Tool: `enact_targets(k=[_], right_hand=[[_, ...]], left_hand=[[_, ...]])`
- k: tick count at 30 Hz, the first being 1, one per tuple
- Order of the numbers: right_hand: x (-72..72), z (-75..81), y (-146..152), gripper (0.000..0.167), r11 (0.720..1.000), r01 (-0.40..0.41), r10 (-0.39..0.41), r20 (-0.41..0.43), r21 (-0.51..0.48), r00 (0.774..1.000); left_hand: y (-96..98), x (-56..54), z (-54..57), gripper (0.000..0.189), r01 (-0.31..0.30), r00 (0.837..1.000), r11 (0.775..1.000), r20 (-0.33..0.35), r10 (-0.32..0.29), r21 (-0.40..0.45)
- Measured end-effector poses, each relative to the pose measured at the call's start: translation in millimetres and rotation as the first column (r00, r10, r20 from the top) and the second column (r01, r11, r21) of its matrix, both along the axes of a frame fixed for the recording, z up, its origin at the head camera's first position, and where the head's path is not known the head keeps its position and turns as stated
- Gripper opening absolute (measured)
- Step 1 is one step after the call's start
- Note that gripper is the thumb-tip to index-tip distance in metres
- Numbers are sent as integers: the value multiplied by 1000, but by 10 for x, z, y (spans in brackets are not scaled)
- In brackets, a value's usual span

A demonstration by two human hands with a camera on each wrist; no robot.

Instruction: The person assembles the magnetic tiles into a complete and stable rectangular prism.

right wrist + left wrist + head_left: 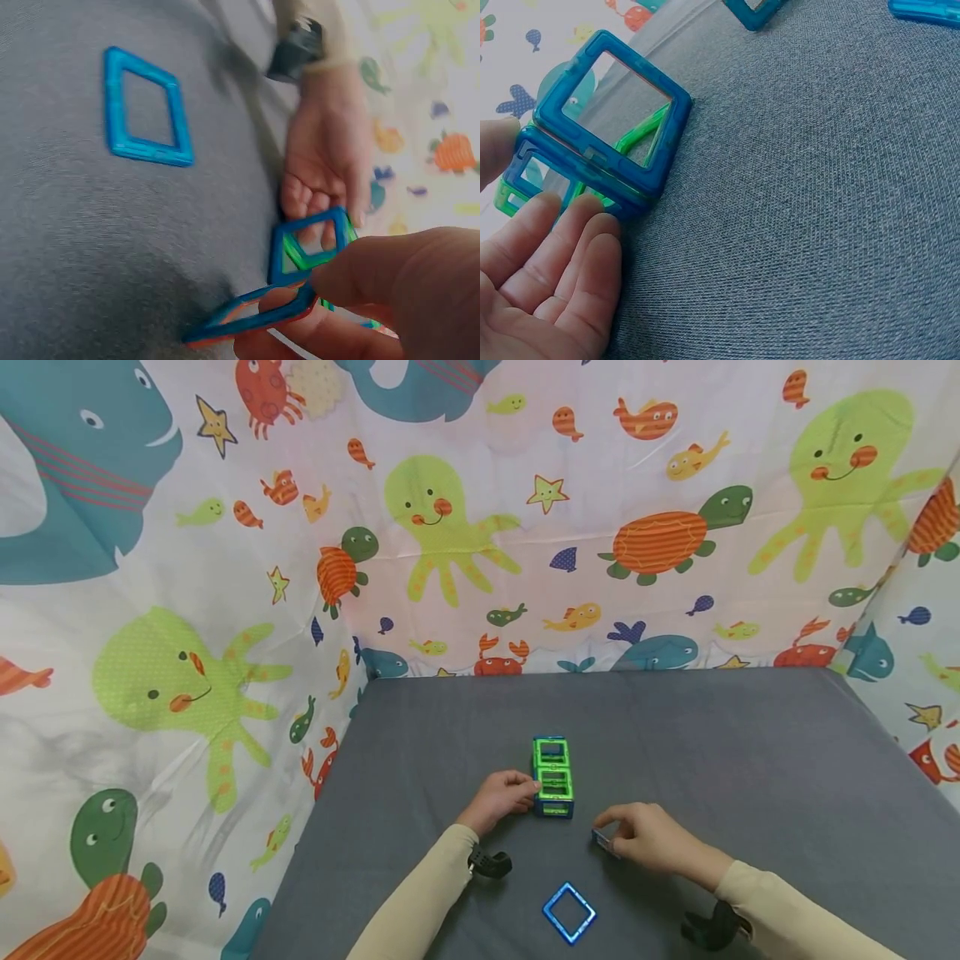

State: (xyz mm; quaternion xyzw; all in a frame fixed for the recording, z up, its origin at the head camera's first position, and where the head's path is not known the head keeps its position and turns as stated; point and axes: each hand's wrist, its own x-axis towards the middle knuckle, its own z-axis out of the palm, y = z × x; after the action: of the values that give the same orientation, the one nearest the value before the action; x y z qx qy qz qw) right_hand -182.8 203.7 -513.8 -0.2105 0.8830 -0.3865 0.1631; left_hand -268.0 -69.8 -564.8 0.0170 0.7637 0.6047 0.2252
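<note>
A box of magnetic tiles (553, 767), green frames on top and blue around the lower edges, stands on the grey cloth. My left hand (498, 800) holds it from the left; in the left wrist view its curled fingers (592, 262) lie along the box's side, thumb at the upper edge. Just right of the box, my right hand (652, 839) pinches a square magnetic tile (251, 321) between thumb and fingers. That tile is tilted, blue with a reddish-orange edge. Nearer to me, a loose blue square tile (557, 927) lies flat between the forearms.
Grey cloth (720, 752) covers the table. A white curtain (465, 635) printed with sea animals rises behind its back edge and along both sides. Dark straps with devices (489, 863) are worn at both wrists.
</note>
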Motion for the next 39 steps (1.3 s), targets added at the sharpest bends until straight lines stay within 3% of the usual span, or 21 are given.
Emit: enact_targets(k=[3, 6, 11, 17, 24, 39], right_hand=[[-56, -27, 69, 32, 996, 73, -67, 104, -55, 992], [-126, -78, 101, 35, 977, 168, -142, 195, -128, 971], [-268, -143, 111, 41, 916, 314, -227, 324, -250, 918], [-464, -163, 107, 49, 829, 417, -216, 476, -372, 853], [-630, -172, 18, 54, 767, 500, -252, 527, -402, 812], [-932, -181, -245, 58, 705, 587, -329, 550, -397, 767]], left_hand=[[-2, 10, -11, 33, -1, 1000, 1000, 2, 1, -2], [-6, 18, -14, 33, -1, 1000, 1000, -2, 1, -4], [-11, 9, -27, 33, -5, 1000, 1000, -9, 5, 4], [-1, -3, -42, 33, -9, 1000, 1000, 0, 9, 10], [13, 7, -7, 33, -26, 1000, 1000, 0, 26, 4], [30, 51, 76, 33, -45, 999, 999, -6, 45, -19]])
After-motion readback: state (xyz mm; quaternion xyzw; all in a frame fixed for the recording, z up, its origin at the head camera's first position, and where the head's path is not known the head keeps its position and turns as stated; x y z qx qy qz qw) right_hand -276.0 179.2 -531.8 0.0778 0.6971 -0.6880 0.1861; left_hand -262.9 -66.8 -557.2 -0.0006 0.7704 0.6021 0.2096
